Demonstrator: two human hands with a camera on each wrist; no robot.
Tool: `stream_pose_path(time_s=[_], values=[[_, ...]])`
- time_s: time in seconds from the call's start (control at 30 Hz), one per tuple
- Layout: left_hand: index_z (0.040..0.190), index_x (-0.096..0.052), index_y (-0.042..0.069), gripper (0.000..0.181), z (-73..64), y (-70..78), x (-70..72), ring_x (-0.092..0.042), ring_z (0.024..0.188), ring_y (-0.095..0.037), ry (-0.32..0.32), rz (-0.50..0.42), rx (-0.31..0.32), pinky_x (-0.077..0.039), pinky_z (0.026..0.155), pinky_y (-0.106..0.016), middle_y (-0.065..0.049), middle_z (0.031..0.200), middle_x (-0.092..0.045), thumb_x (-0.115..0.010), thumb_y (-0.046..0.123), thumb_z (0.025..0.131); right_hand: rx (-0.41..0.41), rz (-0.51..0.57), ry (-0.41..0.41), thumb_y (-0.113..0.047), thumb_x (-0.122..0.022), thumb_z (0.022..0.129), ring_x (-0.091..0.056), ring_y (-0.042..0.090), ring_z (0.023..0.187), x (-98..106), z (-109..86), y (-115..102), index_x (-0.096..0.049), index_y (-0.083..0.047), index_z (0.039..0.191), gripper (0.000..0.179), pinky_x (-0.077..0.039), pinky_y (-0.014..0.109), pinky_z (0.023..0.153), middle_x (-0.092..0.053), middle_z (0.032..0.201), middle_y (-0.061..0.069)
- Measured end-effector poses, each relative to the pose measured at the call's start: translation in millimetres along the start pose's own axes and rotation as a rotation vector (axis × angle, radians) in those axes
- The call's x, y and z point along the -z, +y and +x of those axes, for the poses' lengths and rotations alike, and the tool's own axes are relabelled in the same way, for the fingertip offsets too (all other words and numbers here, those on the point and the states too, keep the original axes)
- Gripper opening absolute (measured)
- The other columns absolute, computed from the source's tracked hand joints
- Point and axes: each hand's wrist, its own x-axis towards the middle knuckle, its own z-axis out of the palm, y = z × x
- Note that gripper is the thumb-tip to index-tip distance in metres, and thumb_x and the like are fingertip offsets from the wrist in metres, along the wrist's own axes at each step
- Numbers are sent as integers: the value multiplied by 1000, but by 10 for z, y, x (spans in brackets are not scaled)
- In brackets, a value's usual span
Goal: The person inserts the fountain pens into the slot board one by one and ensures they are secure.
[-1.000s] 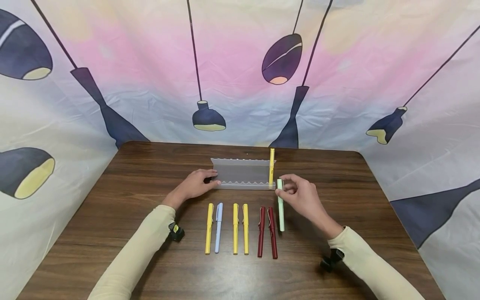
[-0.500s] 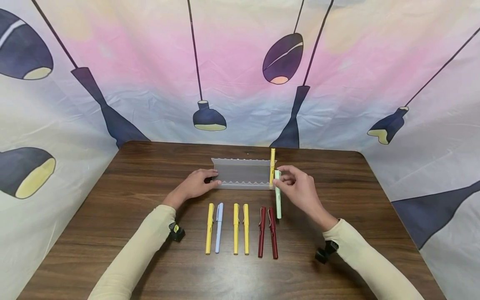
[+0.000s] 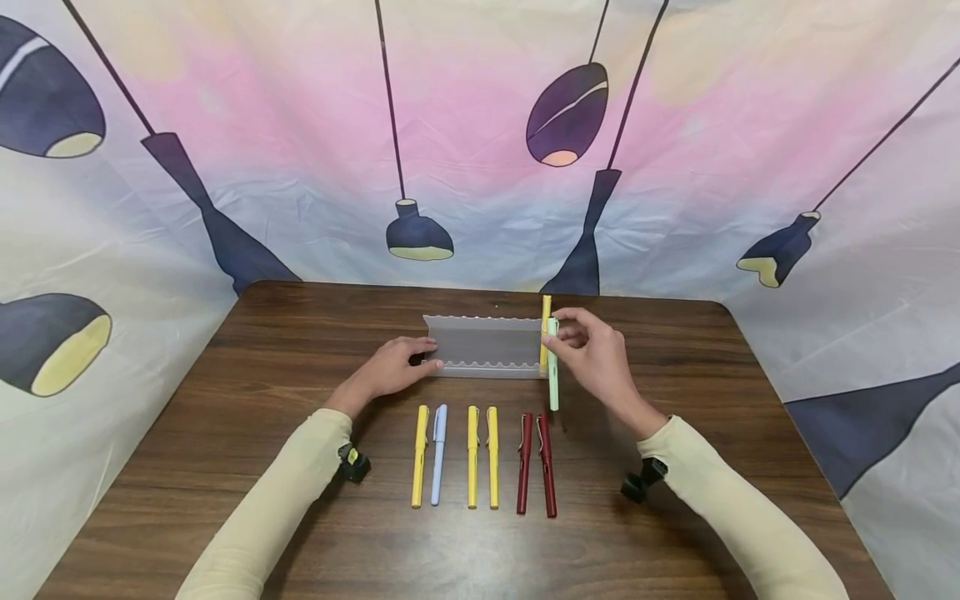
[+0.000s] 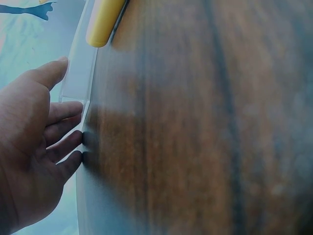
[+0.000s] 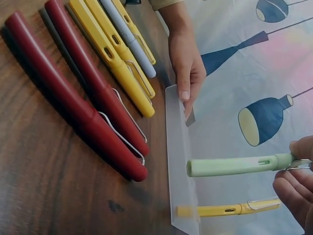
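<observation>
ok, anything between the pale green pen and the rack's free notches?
Nothing visible: the right hand holds the pale green pen near the right end of the clear rack. The yellow pen there takes only one notch; the left hand touches the other end.

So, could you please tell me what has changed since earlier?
The right hand, still gripping the mint-green pen, moved it forward and slightly left, toward the right end of the translucent pen rack. The left hand, the rack's yellow pen and the six pens on the table stayed put.
</observation>
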Motion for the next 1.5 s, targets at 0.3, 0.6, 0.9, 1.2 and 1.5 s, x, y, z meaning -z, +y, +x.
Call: stream_pose_path(time_s=[0.3, 0.6, 0.9, 1.2, 1.5], values=[[145, -57, 3, 60, -10, 8, 8, -41, 145, -40, 0, -7, 6, -30, 119, -59, -15, 152, -52, -60, 45, 103, 40, -6, 39, -24, -82, 89, -70, 12, 73, -36, 153, 1, -68, -14, 114, 31, -57, 33, 65, -74, 85, 0], [144, -58, 2, 59, -21, 37, 20, -41, 145, -40, -1, -7, 4, -29, 120, -58, -16, 151, -53, -60, 44, 103, 65, 3, 75, -23, -83, 89, -70, 16, 74, -121, 274, 41, -66, -10, 113, 32, -56, 33, 66, -72, 86, 5], [144, -58, 2, 59, -21, 29, 20, -41, 145, -40, -3, -6, 0, -29, 119, -59, -16, 151, -53, -60, 44, 103, 84, 1, 128, -24, -82, 90, -71, 17, 75, -196, 372, 104, -64, -9, 115, 35, -57, 35, 68, -71, 86, 5], [144, -58, 1, 59, -5, -2, 17, -41, 145, -39, 0, -7, -13, -30, 119, -59, -15, 151, -53, -59, 45, 103, 90, 3, 136, -25, -81, 91, -71, 19, 76, -273, 448, 154, -63, -7, 116, 36, -58, 39, 70, -70, 88, 7], [144, -58, 2, 59, -8, -7, 20, -41, 145, -38, -3, -7, -4, -30, 119, -58, -14, 151, -53, -59, 45, 103, 102, 0, 120, -26, -80, 92, -71, 19, 77, -347, 457, 195, -62, -9, 116, 34, -59, 40, 71, -70, 89, 7]])
